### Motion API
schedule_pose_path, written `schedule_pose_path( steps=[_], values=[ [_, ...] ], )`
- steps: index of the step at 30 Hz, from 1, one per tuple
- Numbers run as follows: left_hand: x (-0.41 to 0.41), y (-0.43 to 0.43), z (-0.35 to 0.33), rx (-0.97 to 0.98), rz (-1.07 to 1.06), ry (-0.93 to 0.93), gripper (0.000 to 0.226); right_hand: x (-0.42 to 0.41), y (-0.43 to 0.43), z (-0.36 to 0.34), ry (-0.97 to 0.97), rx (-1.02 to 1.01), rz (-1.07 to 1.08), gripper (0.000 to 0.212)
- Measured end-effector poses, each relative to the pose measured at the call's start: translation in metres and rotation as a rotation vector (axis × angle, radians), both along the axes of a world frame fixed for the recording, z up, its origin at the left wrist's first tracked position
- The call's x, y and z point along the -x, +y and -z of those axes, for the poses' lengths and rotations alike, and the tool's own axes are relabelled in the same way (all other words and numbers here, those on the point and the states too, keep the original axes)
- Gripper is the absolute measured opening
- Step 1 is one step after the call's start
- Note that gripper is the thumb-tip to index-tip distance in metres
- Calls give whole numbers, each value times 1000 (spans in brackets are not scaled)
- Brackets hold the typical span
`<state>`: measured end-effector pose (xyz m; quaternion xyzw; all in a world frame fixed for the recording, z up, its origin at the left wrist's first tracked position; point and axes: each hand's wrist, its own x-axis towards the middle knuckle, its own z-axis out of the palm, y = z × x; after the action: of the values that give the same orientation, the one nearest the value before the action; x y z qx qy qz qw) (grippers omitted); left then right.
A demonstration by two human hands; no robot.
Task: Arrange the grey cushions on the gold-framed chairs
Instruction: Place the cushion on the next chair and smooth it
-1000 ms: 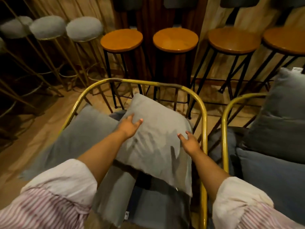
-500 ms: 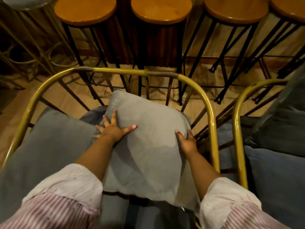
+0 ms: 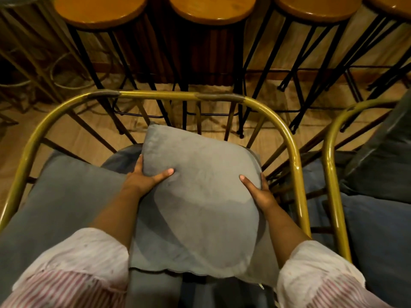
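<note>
Counting what lay before you: two gold-framed chairs, the near chair (image 3: 293,152) in front and a second chair (image 3: 331,174) to its right; four wooden stools (image 3: 211,10) in a row behind them, the rightmost cut by the edge; and three grey cushions that could be told apart, the middle cushion (image 3: 200,207) in your hands, a left cushion (image 3: 60,207) leaning along the near chair's left side, and a dark cushion (image 3: 384,156) propped on the second chair. Half a second earlier your palms had lain flat on the middle cushion's face; now you had shifted both to its side edges and gripped it. Your left hand (image 3: 144,181) clasped the left edge, thumb pressed onto the front face and the fingers curled behind, out of sight. Your right hand (image 3: 260,192) clasped the right edge the same way, thumb on the front. The cushion sat between your hands, tilted, inside the near chair's curved back rail, over the seat.
</note>
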<state>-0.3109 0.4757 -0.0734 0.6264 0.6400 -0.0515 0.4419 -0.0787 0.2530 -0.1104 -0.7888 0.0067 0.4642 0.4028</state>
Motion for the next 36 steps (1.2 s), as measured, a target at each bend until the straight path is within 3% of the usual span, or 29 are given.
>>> schedule_pose_path(
  steps=[7, 11, 19, 22, 28, 36],
  values=[
    [10, -9, -43, -28, -30, -108, 141, 10, -1, -49, 40, -243, 171, 111],
    [28, -12, -90, -86, -58, -244, 131, 24, -3, -102, -18, -299, 156, 89],
    [76, -41, -189, -210, 3, -454, 114, 68, -30, -201, -194, -395, 63, 87],
    [77, -57, -218, -235, 76, -484, 119, 70, -52, -228, -247, -426, 85, 95],
    [41, -101, -242, -227, 264, -582, 101, 61, -130, -262, -371, -414, 181, 95],
    [-65, -214, -245, -119, 588, -626, 98, 19, -286, -261, -406, -322, 444, 94]
  ],
)
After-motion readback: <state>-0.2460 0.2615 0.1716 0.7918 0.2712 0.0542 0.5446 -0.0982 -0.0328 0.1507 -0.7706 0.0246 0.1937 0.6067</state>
